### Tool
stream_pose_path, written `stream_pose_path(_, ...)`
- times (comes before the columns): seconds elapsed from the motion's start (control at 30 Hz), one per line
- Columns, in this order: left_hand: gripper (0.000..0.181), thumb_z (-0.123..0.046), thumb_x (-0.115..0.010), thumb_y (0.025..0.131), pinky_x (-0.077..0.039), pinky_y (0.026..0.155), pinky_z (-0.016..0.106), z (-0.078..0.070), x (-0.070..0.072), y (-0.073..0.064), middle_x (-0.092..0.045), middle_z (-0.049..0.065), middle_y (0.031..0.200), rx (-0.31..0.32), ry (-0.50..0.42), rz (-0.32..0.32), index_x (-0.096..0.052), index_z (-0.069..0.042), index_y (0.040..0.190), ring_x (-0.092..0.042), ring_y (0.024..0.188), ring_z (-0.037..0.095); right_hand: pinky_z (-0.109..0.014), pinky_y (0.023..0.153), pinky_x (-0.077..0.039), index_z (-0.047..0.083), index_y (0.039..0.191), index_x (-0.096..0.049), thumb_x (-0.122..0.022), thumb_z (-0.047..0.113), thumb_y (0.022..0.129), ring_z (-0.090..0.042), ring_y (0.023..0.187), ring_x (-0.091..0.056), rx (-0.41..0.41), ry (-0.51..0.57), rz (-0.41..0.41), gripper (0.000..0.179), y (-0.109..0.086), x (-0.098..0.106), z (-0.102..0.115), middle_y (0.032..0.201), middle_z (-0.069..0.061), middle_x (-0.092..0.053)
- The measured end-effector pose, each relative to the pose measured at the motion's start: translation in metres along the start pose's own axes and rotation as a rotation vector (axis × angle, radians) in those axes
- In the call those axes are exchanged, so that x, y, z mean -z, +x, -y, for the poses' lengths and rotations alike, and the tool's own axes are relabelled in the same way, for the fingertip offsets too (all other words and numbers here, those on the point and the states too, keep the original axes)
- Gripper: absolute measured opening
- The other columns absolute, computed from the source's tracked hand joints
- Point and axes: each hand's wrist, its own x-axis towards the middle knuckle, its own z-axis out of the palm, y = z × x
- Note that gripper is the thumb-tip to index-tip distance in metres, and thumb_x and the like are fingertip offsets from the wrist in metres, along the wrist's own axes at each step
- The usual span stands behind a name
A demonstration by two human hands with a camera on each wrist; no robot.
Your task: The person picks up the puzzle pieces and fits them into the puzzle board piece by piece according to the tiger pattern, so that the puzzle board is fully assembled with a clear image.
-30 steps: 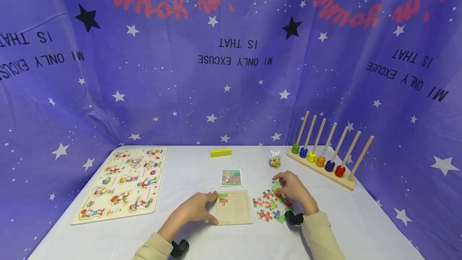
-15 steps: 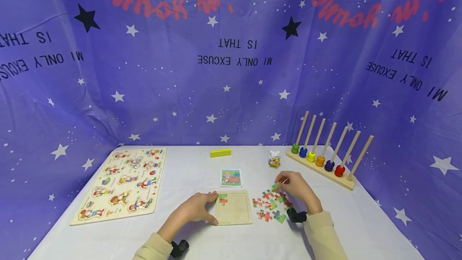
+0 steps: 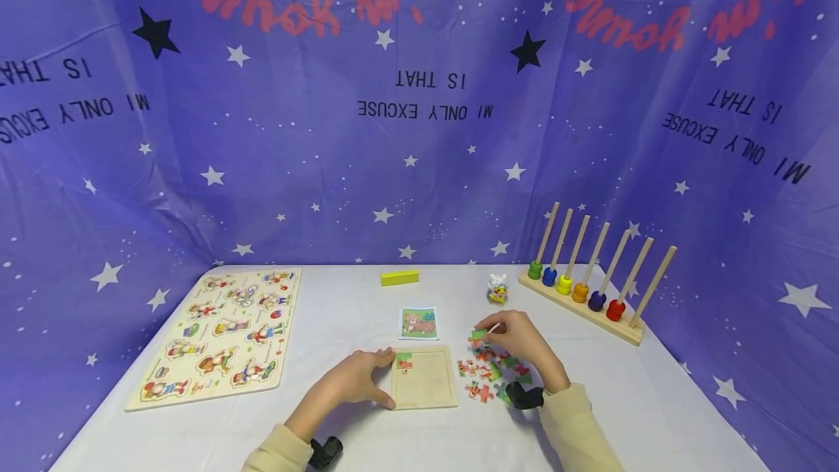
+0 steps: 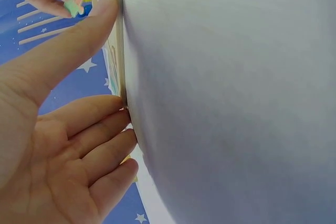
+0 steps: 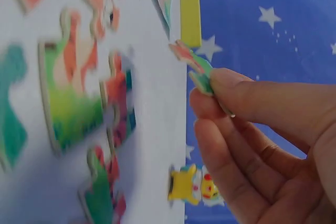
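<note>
Pinching a green-and-red jigsaw piece (image 5: 197, 66) with the right hand (image 3: 521, 333)

Holds the piece between thumb and fingertips, tilted and raised off the table, at the far side of a scatter of loose red-and-green jigsaw pieces (image 3: 481, 391) and to the right of a shallow, square, pale wooden tray (image 3: 422, 386). Curls the other right fingers loosely beneath the pinch. Rests the left hand (image 3: 350, 376) along the left side of the tray, thumb spread wide from the fingers, touching the near left corner with the thumb and the far left corner with fairly straight fingers. Shows one green-and-red fitted piece (image 3: 404, 360) inside the tray, lying flat in its far left corner.

Wears beige sleeves (image 3: 580, 428) and a black wrist device (image 3: 524, 395) on each arm. Faces a small picture card (image 3: 419, 323) just beyond the tray, then, farther off, a yellow rectangular block (image 3: 400, 278). Has to the far right a white-and-yellow figurine (image 3: 497, 288) and a wooden rack (image 3: 573, 305) with seven upright rods, six bearing coloured beads. Has to the left a large pale wooden board (image 3: 216, 341) with cartoon figures. Works at a white-covered table (image 3: 419, 443) before a purple star-printed curtain (image 3: 419, 188).
</note>
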Motion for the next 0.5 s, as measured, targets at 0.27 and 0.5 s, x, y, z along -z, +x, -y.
stream_pose_path(0.27, 0.088, -0.032, -0.087, 0.063, -0.032, 0.109, 0.053, -0.002, 0.001, -0.001, -0.046, 0.02, 0.142, -0.008, -0.002, -0.001, -0.052, 0.005, 0.135, -0.042, 0.131, 0.039, -0.024, 0.066, -0.055, 0.01, 0.101, -0.075, -0.074, 0.01, 0.085, -0.011, 0.077, -0.066, 0.078, 0.01, -0.016, 0.016, 0.004, -0.013, 0.016, 0.095, -0.005, -0.071)
stream_pose_path(0.5, 0.087, -0.032, -0.087, 0.064, -0.032, 0.109, 0.053, -0.001, 0.0, -0.001, -0.046, 0.019, 0.143, 0.003, -0.003, 0.008, -0.051, 0.004, 0.135, -0.042, 0.132, 0.039, -0.024, 0.065, -0.055, 0.013, 0.1, -0.074, -0.074, 0.008, 0.084, -0.007, 0.074, -0.065, 0.085, 0.053, -0.018, 0.016, 0.008, -0.028, 0.027, 0.088, 0.003, -0.069)
